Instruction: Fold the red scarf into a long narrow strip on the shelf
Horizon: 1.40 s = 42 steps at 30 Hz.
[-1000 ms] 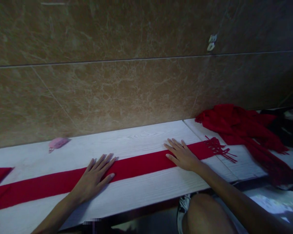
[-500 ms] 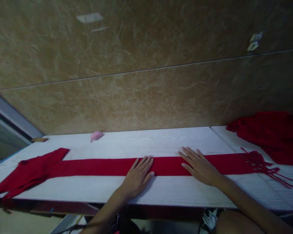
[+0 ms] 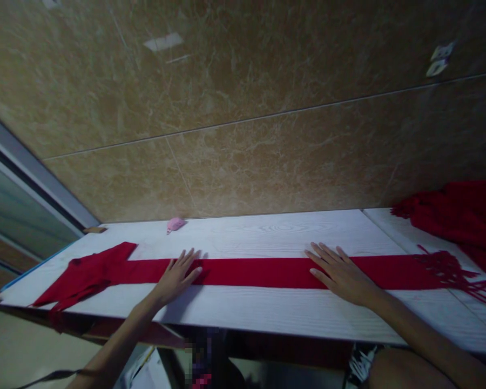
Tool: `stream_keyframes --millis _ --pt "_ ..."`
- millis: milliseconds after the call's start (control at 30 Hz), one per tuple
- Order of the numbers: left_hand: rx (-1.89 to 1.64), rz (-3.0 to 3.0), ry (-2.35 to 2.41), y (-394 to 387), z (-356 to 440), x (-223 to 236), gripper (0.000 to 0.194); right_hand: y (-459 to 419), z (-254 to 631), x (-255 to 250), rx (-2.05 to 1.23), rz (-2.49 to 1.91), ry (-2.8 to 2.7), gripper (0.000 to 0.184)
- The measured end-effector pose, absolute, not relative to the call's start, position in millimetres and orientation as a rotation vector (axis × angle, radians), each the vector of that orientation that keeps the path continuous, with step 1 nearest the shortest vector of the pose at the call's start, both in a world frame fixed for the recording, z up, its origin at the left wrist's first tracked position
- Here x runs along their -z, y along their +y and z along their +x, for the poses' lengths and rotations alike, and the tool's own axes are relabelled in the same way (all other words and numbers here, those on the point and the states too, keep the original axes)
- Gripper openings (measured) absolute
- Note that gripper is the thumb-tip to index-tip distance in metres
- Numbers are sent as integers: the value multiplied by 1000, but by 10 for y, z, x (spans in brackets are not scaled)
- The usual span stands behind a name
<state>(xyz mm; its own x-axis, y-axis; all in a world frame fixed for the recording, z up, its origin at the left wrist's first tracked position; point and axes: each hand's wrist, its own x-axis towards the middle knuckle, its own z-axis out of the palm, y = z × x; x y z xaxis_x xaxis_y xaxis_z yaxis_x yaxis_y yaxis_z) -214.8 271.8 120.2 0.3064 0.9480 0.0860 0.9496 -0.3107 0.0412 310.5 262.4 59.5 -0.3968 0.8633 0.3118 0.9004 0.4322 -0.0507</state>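
On the white table (image 3: 263, 233), left hand (image 3: 177, 278) and right hand (image 3: 340, 273) lie open, gripping nothing, across one long red scarf (image 3: 259, 273); one red heap (image 3: 457, 216) sits at the table's right end, one pink lump (image 3: 175, 224) by the marble wall (image 3: 267, 140).

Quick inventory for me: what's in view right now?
scarf: one, red, lying flat along the board, fringe at its right end
board: one, white, under the scarf, against the wall
cloth heap: one, red, bunched at the board's right end
small object: one, pink, near the board's back edge
wood piece: one, brown, at the board's back left corner
wall tiles: several, brown, behind the board
wall fittings: two, white, high on the wall
left hand: one, fingers spread on the scarf
right hand: one, fingers spread on the scarf
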Motion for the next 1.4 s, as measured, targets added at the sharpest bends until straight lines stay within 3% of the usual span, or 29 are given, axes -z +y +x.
stream_keyframes --millis 200,500,667,800,933,1067,1200,1400 --pt "128 -3013 -1425 2450 -1314 -1347 65 2616 3101 -641 158 -1542 -2437 61" --pt "122 -2933 -1464 2558 -1479 -1306 66 2625 3119 -610 181 -1526 -2426 59" --pt "209 -2914 -1295 2663 -1521 -1298 43 2633 3110 -616 149 -1562 -2437 61" --pt "375 -2895 -1170 2726 -1523 -1236 39 2640 3148 -667 86 -1568 -2471 63" --pt "500 -2806 -1229 2747 -1489 -1202 34 2640 3017 -967 36 -1646 -2501 67" --pt "649 -2651 -1274 2743 -1426 -1263 28 2623 2383 -1490 58 -1427 -2554 67" --pt "635 -2514 -1341 2699 -1385 -1331 27 2636 1497 -1783 -14 -1260 -2631 56" --pt "731 -2476 -1455 2520 -1339 -1225 30 2729 894 -1646 53 -1253 -2764 24"
